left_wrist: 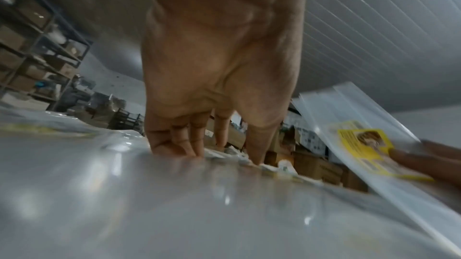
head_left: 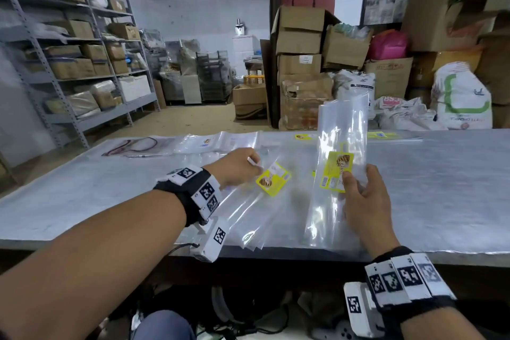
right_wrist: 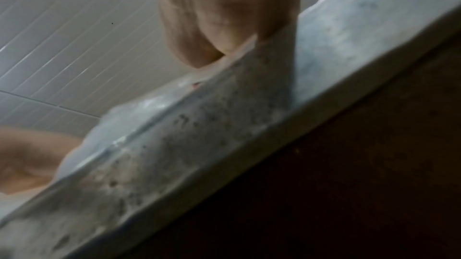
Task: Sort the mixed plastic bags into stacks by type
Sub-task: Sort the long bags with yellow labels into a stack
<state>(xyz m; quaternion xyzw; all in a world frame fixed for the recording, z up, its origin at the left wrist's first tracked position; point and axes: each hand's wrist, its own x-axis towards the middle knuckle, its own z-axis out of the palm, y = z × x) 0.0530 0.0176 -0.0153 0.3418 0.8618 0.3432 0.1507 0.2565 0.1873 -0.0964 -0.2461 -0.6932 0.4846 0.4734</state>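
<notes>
Along the grey worktop's (head_left: 441,174) far edge sorted stacks (head_left: 218,142) are lying while the right hand (head_left: 364,199) is pinching a yellow-labelled bag (head_left: 340,146) upright and the left hand's (head_left: 237,165) straight fingers are pressing the unsorted near-edge pile (head_left: 248,218).

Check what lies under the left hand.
The left hand presses on a fanned pile of clear bags with a yellow label; the bag count and table beneath are hidden.

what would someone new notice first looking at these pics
Most likely the clear bag with a yellow label, held upright above the grey table by the right hand. Next, the left hand resting on a pile of clear bags with a matching yellow label near the front edge. Behind, stacked cardboard boxes fill the storeroom.
</notes>
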